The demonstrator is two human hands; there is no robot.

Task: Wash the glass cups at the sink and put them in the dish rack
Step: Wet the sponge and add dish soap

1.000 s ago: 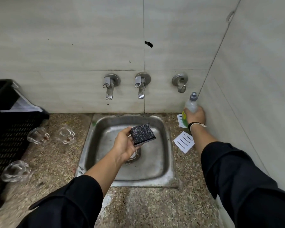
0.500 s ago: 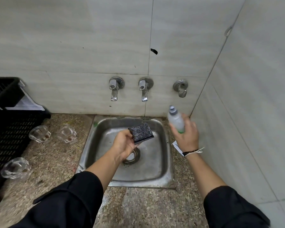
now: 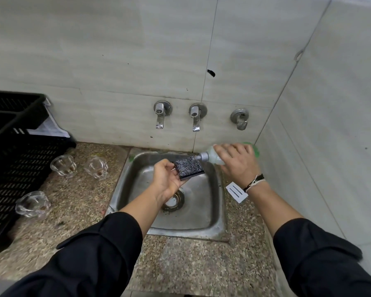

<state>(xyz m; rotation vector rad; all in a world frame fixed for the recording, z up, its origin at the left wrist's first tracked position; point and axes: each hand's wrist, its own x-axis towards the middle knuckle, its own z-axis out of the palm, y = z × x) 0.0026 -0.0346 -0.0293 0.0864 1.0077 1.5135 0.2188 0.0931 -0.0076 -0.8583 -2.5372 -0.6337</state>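
- Pale wall tiles (image 3: 116,61) backed a speckled stone counter (image 3: 73,200) with a steel sink (image 3: 201,211) set into it, under three wall taps (image 3: 197,116).
- Left hand (image 3: 165,179) hovered over the sink, fingers closed around a dark scrubbing sponge (image 3: 189,167).
- Right hand (image 3: 238,161) gripped a soap bottle (image 3: 212,157) tipped sideways, its grey nozzle touching the sponge's far corner, or very nearly; motion blur made that hard to judge.
- Three glass cups (image 3: 62,165) (image 3: 95,167) (image 3: 32,204) stood on the counter left of the sink, just beside the black dish rack (image 3: 13,157), none inside it.
- A white tag (image 3: 236,191) lay right of the sink.
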